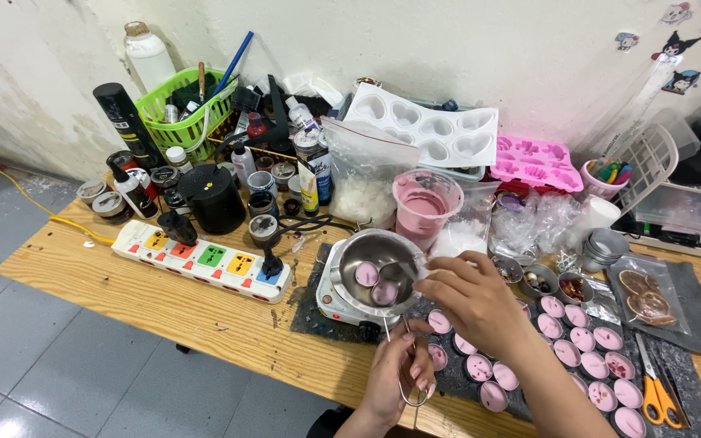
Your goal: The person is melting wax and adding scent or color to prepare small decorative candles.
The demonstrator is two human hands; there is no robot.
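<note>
Head view: wooden table [164, 300], crowded along the far edge. Small hotplate [342, 302] near centre carries a metal bowl [371, 268] with pink wax pieces. Right hand [468, 302] pinches something small at the bowl's rim; left hand [399, 377] grips a metal wire tool [410, 393] just near of the hotplate.

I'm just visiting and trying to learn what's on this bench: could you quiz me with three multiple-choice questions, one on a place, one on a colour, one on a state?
1. Where does the round metal melting pot sit?
A. on a small white hot plate
B. in the green basket
C. on the floor

2. What colour is the wax in the small round tins?
A. blue
B. pink
C. yellow

3. What is the left hand doing?
A. resting flat and empty
B. gripping metal tongs
C. holding scissors

Answers: 1 A, the small white hot plate shows beneath it. 2 B, every tin looks pink. 3 B, its fingers close round the metal tongs.
</note>
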